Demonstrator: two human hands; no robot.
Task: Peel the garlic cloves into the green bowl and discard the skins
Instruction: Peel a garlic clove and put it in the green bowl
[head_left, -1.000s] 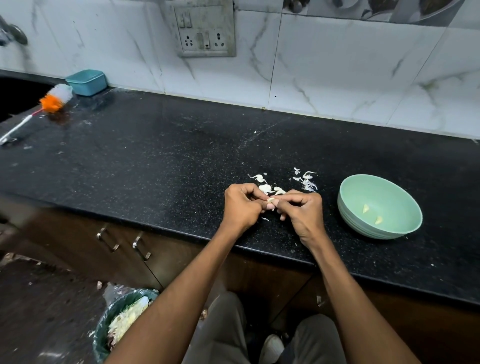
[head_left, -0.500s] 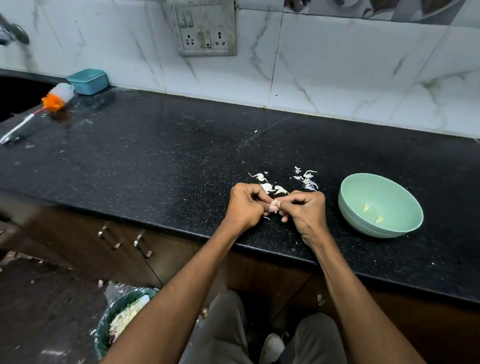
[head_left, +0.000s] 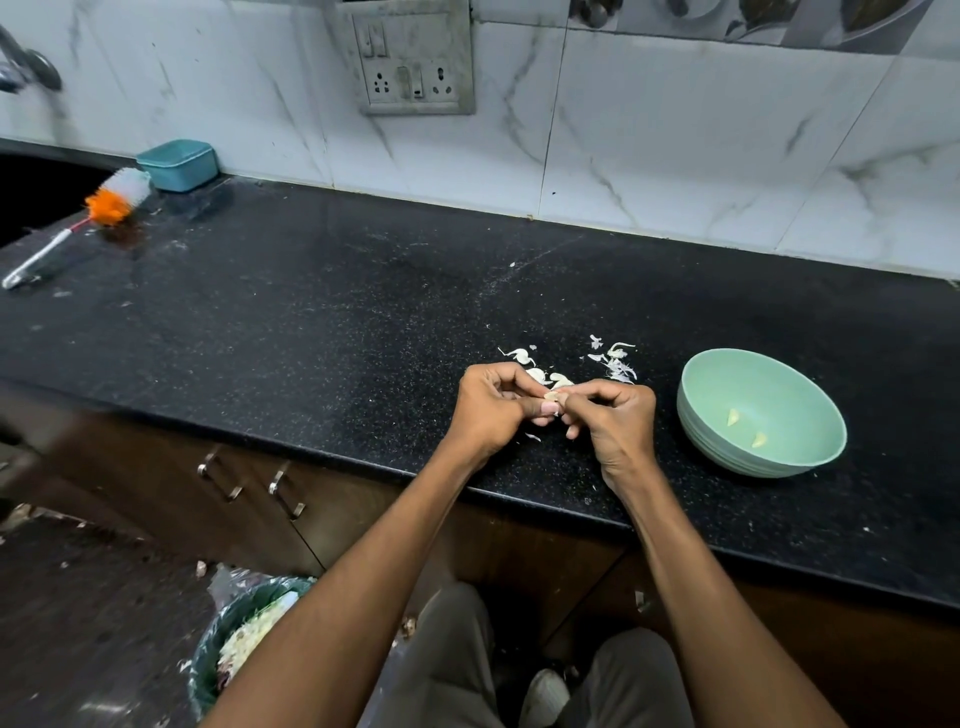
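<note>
black speckled bench (head_left: 311, 322) spans the view. green bowl (head_left: 810, 457) sits right of the hands, two peeled cloves (head_left: 745, 428) inside. left hand (head_left: 493, 410) and right hand (head_left: 615, 423) meet near the front edge, fingers of both curled, pinching one garlic clove (head_left: 551, 397) between them. loose skins (head_left: 615, 361) lie just beyond the hands.

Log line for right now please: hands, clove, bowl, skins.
left hand pinches garlic clove | right hand pinches same clove, peeling | green bowl holds two peeled cloves | skins lie on counter
</note>
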